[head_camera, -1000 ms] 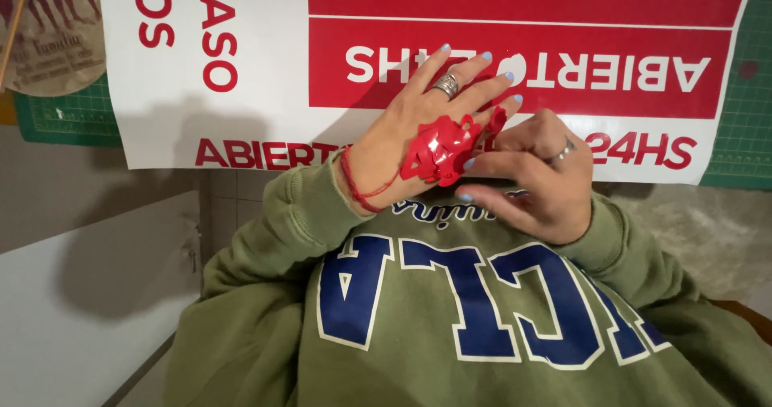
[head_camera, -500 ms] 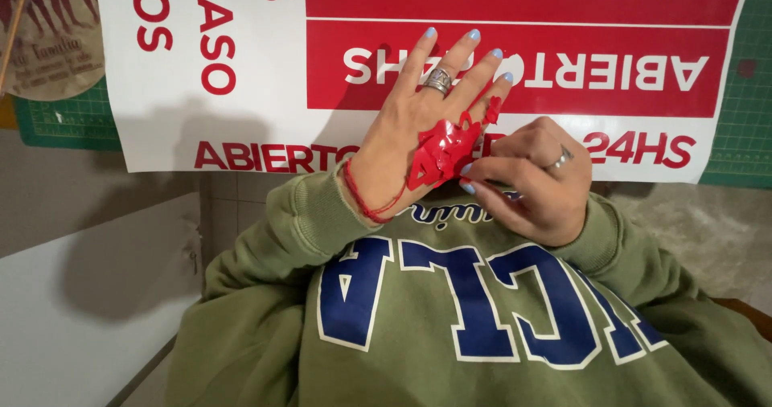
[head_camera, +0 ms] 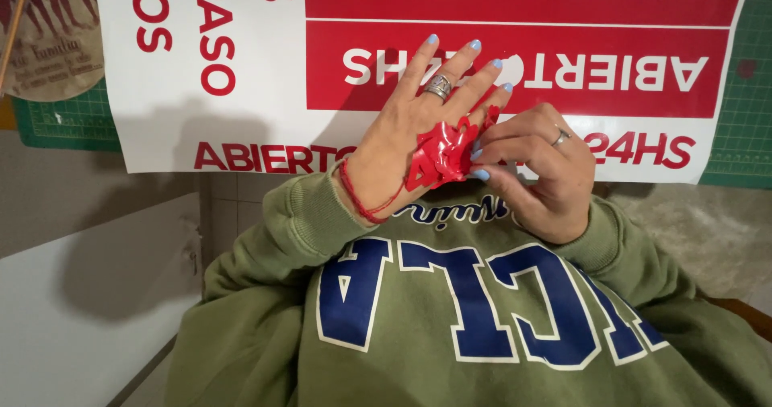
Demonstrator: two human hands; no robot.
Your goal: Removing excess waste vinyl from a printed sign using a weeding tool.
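Left hand (head_camera: pixel 410 129) flat, fingers spread, over sign's (head_camera: pixel 241 93) near edge. Red vinyl scrap (head_camera: pixel 442 154) stuck on it, long axis diagonal toward fingertips. Right hand (head_camera: pixel 535 174) grip pinches scrap.

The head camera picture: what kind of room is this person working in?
Probably a craft or sign-making workspace: a green cutting mat lies under a red-and-white vinyl sign, and the hands pick at red vinyl scraps.

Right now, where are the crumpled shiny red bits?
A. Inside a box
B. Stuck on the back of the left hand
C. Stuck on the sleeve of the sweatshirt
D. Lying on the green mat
B: the crumpled red scraps cling to the back of the left hand, while the right hand pinches at their edge with its fingertips.
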